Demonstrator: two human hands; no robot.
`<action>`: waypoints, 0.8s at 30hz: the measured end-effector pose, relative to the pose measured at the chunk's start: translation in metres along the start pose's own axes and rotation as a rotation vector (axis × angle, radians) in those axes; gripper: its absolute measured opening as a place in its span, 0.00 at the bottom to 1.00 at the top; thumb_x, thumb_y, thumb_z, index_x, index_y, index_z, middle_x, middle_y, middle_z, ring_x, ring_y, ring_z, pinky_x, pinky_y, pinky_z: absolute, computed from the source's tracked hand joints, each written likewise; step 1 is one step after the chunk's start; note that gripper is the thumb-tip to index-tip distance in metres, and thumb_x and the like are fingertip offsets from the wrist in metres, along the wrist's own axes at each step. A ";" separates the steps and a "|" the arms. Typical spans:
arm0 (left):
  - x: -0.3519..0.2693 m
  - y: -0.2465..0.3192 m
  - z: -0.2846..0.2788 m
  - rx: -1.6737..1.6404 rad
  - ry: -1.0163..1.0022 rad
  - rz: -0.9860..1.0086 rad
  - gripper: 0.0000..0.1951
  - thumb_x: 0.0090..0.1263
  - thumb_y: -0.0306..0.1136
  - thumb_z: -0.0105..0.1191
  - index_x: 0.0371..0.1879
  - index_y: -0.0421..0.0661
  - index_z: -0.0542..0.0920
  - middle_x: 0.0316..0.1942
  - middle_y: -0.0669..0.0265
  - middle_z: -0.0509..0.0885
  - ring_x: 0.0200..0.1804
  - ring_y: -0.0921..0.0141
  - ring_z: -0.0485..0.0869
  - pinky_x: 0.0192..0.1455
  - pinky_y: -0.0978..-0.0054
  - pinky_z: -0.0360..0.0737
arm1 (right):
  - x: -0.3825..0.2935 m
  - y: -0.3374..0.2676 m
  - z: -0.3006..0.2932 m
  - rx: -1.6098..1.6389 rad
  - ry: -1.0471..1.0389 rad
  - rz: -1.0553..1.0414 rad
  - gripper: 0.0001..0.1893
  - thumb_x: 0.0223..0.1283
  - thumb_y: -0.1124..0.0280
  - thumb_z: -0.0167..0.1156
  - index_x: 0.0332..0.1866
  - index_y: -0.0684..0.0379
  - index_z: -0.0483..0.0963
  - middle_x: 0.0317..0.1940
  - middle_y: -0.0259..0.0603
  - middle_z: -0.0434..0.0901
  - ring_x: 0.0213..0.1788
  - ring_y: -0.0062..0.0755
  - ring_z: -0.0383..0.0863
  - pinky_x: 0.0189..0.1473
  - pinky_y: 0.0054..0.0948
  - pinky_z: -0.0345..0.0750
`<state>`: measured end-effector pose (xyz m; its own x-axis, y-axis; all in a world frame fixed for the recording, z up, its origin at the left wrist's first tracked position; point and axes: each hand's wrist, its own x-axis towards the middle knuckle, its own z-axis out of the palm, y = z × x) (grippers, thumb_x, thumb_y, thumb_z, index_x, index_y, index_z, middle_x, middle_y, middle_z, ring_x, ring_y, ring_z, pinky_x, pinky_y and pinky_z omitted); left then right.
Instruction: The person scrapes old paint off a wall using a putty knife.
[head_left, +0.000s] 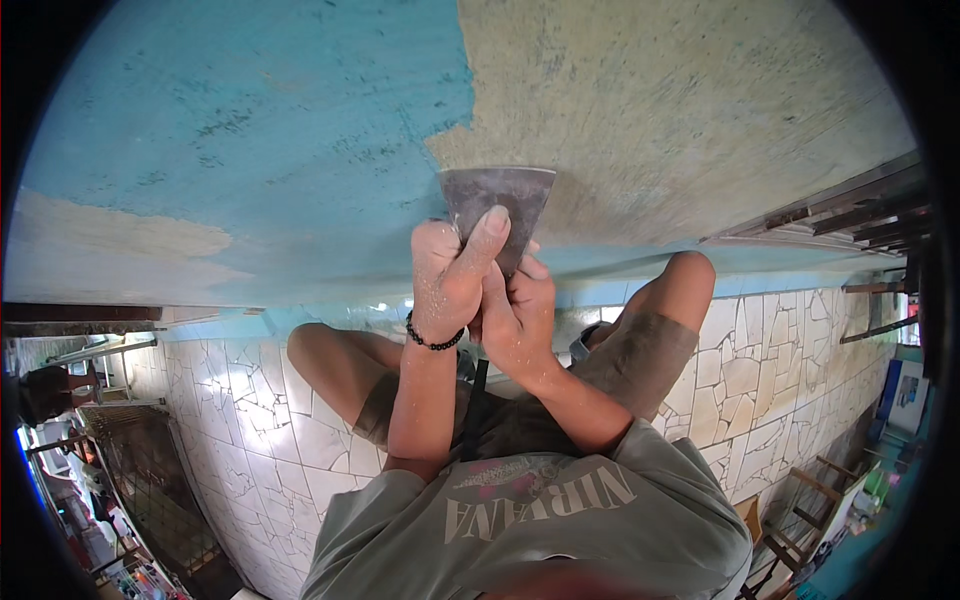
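Both my hands are on a wide metal scraper (517, 191) whose broad edge meets the wall (637, 112). My left hand (442, 262), dusted with pale flecks and wearing a black beaded bracelet (433, 343), lays its thumb along the blade. Lower down, my right hand (525, 315) grips around the scraper's narrow end; the handle itself is hidden by my fingers. Blue paint (300, 105) covers the wall to the left of the blade. A beige-grey surface without the blue shows to the right, with a ragged border between them just above the blade.
My bent knees stand either side of my arms, close to the wall. Pale crazy-patterned tiles (240, 420) cover the floor. A dark slatted frame (862, 214) juts at right. Metal-framed items (135, 480) stand at far left, and wooden furniture (802, 510) at lower right.
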<state>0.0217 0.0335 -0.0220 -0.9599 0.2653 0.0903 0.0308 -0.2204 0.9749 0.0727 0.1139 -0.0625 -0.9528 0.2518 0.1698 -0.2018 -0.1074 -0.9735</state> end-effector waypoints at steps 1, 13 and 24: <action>-0.002 0.002 -0.002 0.028 -0.016 -0.014 0.21 0.74 0.42 0.53 0.31 0.33 0.85 0.20 0.61 0.85 0.22 0.77 0.80 0.25 0.80 0.76 | -0.001 -0.003 0.001 0.028 0.000 -0.005 0.12 0.69 0.74 0.54 0.29 0.70 0.75 0.21 0.38 0.75 0.26 0.25 0.75 0.28 0.27 0.71; -0.042 -0.089 -0.003 -0.175 -0.034 -0.319 0.29 0.79 0.51 0.42 0.35 0.33 0.84 0.28 0.56 0.88 0.26 0.75 0.83 0.27 0.80 0.78 | -0.075 0.067 -0.050 0.157 -0.280 0.211 0.09 0.73 0.72 0.47 0.49 0.67 0.67 0.26 0.37 0.77 0.18 0.20 0.77 0.19 0.19 0.71; -0.041 -0.090 0.001 -0.257 0.040 -0.171 0.20 0.78 0.41 0.45 0.43 0.32 0.79 0.33 0.53 0.87 0.32 0.69 0.87 0.35 0.73 0.84 | -0.069 0.072 -0.032 0.063 -0.077 0.057 0.11 0.73 0.72 0.48 0.50 0.69 0.68 0.21 0.35 0.76 0.15 0.17 0.74 0.16 0.18 0.68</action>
<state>0.0588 0.0437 -0.1127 -0.9554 0.2832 -0.0840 -0.1991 -0.4074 0.8913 0.1313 0.1196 -0.1491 -0.9773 0.1691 0.1280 -0.1583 -0.1799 -0.9709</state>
